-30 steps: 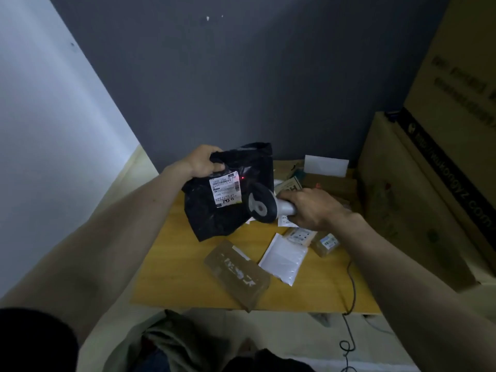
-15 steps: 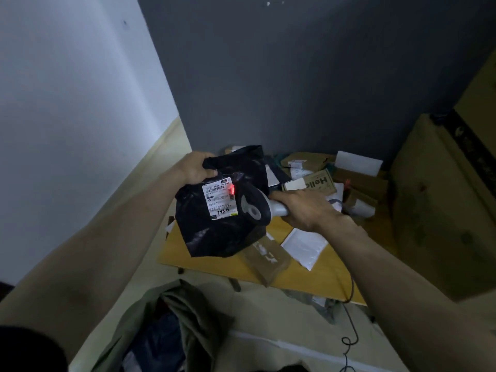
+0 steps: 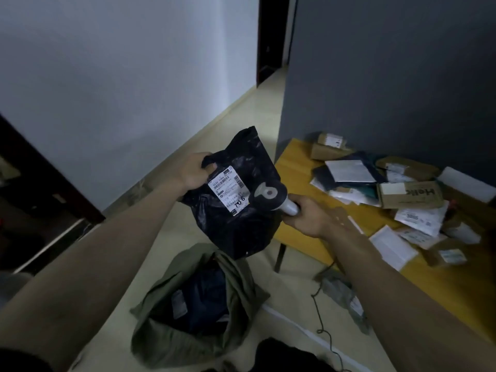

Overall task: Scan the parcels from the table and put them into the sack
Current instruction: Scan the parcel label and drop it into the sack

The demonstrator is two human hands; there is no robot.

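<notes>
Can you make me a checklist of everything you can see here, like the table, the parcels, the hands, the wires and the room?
Surface: yellow table at right against the dark wall, its near-left part bare.
Job's things: black parcel with a white label, held above the open green sack on the floor; a dark parcel already lies inside the sack. Scanner points at the label.
Clutter: pile of parcels on the table, boxes and flat mailers overlapping.
Hands: left hand grips the black parcel's top corner; right hand grips the scanner's handle.
Cables: thin dark cable trails on the floor under the table.
Surroundings: pale wall, tiled floor, dark doorway beyond.
</notes>
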